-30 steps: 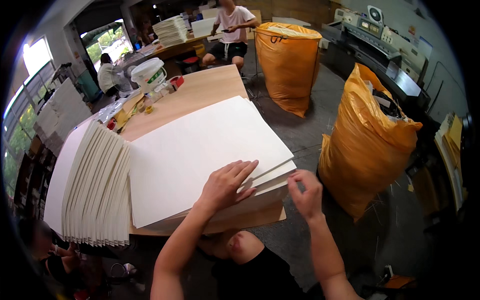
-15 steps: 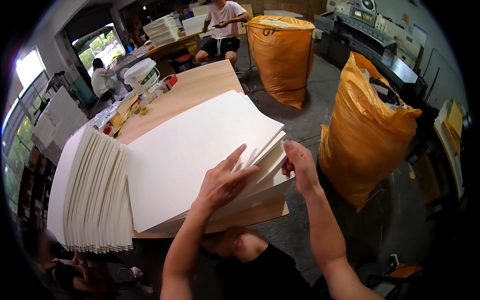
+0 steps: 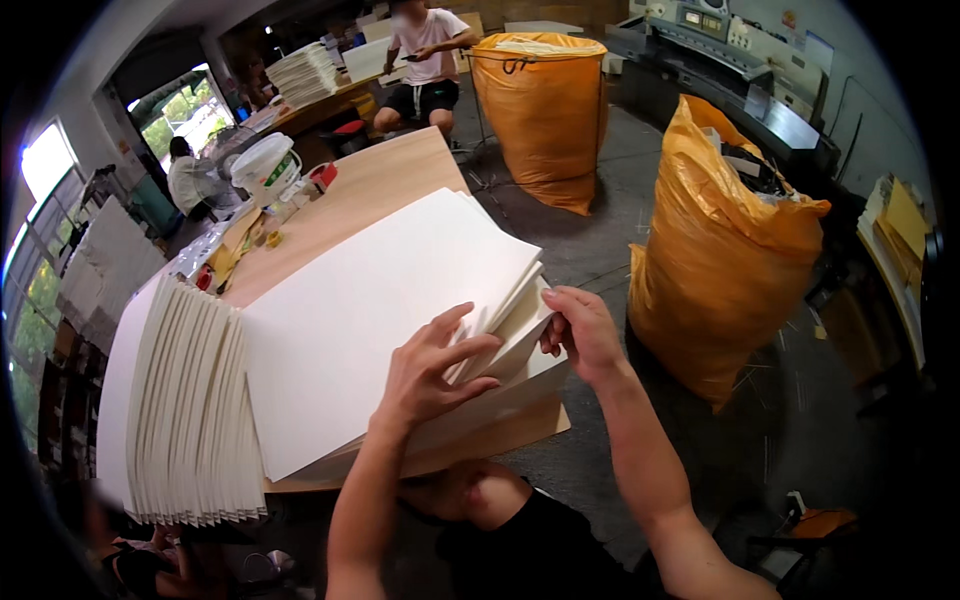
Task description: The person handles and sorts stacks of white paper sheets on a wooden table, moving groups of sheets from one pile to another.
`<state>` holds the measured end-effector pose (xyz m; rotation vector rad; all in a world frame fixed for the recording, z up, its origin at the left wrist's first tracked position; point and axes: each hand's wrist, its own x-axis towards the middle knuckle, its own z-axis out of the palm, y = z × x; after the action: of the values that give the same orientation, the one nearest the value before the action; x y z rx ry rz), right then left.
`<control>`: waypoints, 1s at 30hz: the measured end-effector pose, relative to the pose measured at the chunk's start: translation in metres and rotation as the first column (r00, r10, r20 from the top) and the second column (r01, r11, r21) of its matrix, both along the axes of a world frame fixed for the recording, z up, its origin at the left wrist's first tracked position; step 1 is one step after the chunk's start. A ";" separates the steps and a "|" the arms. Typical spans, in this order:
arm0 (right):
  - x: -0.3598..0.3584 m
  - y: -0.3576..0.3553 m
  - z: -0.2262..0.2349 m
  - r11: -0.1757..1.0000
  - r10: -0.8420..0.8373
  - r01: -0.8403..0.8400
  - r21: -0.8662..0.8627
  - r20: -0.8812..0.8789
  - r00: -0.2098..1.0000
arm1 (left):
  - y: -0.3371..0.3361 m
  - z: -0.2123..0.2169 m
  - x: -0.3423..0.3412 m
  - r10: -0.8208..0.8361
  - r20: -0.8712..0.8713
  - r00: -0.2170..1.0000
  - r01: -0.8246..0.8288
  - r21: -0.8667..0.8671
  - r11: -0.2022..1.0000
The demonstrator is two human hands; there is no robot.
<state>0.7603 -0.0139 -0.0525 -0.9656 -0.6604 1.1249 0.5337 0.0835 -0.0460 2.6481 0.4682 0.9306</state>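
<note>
A stack of large white sheets (image 3: pixel 350 310) lies on the wooden table in front of me. Its near right corner is lifted and fanned into several thin bundles. My left hand (image 3: pixel 430 365) rests at the fanned edges with its fingers spread apart. At the corner, my right hand (image 3: pixel 583 330) pinches the sheets between thumb and curled fingers. To the left leans a second pile of white sheets (image 3: pixel 190 400), fanned out in folded-looking layers.
On the wooden table (image 3: pixel 400 165) stand a white bucket (image 3: pixel 265 168) and rolls of tape (image 3: pixel 322 176). Two orange sacks (image 3: pixel 715 260) stand on the floor at right. A person (image 3: pixel 425 60) sits beyond the table. A large machine (image 3: pixel 740 70) fills the far right.
My left hand's fingers have spread more and drawn back slightly from the fanned edges. My right hand keeps to the corner. The whole view has shifted a little.
</note>
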 end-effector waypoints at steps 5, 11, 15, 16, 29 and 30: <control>0.008 -0.006 0.003 0.999 0.038 -0.036 -0.017 0.125 0.991 | -0.001 0.003 0.001 -0.031 0.015 0.999 0.032 -0.065 0.997; 0.005 -0.010 0.003 1.000 -0.012 0.008 0.012 0.384 0.923 | -0.003 -0.003 0.000 0.011 -0.004 1.000 -0.011 0.013 1.000; 0.005 -0.004 -0.001 1.000 0.013 -0.007 -0.025 0.249 0.968 | 0.001 -0.004 -0.001 -0.025 -0.014 1.000 0.026 0.069 0.997; 0.005 -0.002 0.000 0.999 0.037 -0.036 -0.008 0.153 0.988 | 0.004 -0.004 -0.003 -0.047 -0.041 0.998 0.051 0.112 0.992; 0.009 -0.008 -0.009 0.998 0.043 -0.044 0.042 0.020 0.999 | -0.006 0.005 0.000 -0.007 -0.048 0.999 0.005 -0.056 0.998; 0.008 -0.009 -0.009 0.998 0.035 -0.036 0.050 0.024 0.999 | -0.006 0.007 0.000 -0.009 -0.050 0.999 0.006 -0.061 0.998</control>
<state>0.7685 -0.0224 -0.0613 -0.9283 -0.7238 1.1249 0.5333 0.0779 -0.0391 2.6214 0.4894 0.8361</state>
